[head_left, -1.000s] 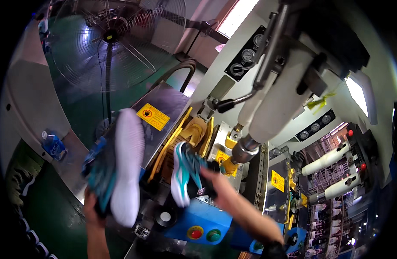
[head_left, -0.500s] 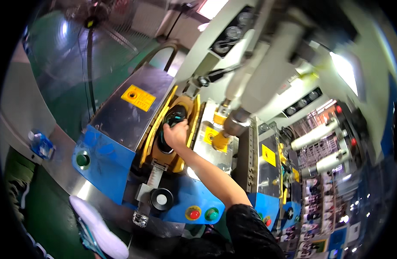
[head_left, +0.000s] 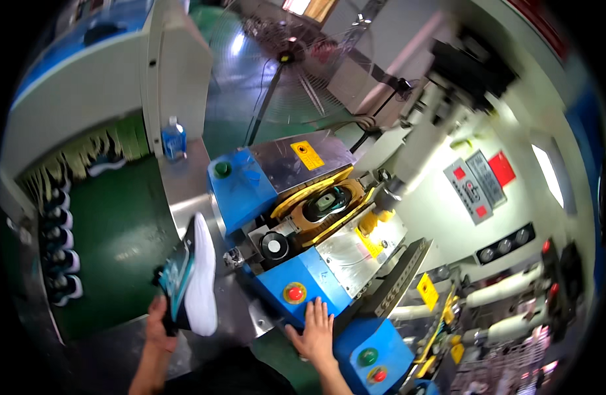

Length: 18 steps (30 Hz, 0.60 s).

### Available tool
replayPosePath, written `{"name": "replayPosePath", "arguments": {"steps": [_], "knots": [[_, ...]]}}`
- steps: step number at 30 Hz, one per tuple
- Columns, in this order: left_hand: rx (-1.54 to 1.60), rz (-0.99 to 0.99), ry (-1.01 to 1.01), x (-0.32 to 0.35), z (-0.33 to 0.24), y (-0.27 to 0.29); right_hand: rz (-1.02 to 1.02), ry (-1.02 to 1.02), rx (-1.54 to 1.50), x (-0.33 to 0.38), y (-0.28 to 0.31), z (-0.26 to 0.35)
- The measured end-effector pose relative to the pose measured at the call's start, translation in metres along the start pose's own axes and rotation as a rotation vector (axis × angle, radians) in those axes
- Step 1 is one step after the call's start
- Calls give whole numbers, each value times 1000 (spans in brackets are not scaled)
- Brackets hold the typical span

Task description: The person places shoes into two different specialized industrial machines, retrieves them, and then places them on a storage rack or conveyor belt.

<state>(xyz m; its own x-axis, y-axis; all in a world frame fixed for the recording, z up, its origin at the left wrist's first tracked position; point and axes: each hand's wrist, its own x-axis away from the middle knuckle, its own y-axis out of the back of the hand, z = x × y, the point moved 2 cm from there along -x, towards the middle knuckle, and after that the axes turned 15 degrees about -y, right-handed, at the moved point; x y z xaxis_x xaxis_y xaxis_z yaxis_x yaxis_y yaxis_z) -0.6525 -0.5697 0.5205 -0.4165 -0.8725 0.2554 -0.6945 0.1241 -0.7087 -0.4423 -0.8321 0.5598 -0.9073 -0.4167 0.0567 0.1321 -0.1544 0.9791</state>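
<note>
1. Since the earlier frame, the right hand (head_left: pixel 314 331) has left the yellow-framed cradle (head_left: pixel 323 207) of the press and now lies flat on the front edge of the blue machine housing (head_left: pixel 302 280); the teal-and-black sneaker with white sole (head_left: pixel 190 276) has risen from the lower edge toward the machine.
2. Far left: a row of dark sneakers with white soles (head_left: pixel 58 253) runs along the green floor (head_left: pixel 115 243), well apart from both hands.
3. Left hand (head_left: pixel 159 322): fingers wrapped around the lower end of the held sneaker, pinching it. Its long axis runs near vertical, white sole facing right toward the machine.
4. A blue plastic bottle (head_left: pixel 174 139) stands at the far end of the steel table (head_left: pixel 184 191), above the held sneaker.
5. Centre: a second shoe, dark with a teal insert (head_left: pixel 326 203), lies in the yellow-framed cradle, long axis slanting up to the right. It sits above and beyond the right hand, which is the nearer hand.
6. Right hand: fingers spread, palm down, just right of the red round button (head_left: pixel 294 293), holding nothing.
</note>
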Motion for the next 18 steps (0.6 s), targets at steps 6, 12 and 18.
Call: {"name": "replayPosePath", "arguments": {"steps": [6,12,18], "knots": [[-59,28,84,75,-10,4,-120,84,-728,85,-33,28],[-74,-437,153,136,-39,111,646,307,-971,186,-74,72],[-589,-766,-382,147,-97,289,392,361,-620,152,-96,90]]}}
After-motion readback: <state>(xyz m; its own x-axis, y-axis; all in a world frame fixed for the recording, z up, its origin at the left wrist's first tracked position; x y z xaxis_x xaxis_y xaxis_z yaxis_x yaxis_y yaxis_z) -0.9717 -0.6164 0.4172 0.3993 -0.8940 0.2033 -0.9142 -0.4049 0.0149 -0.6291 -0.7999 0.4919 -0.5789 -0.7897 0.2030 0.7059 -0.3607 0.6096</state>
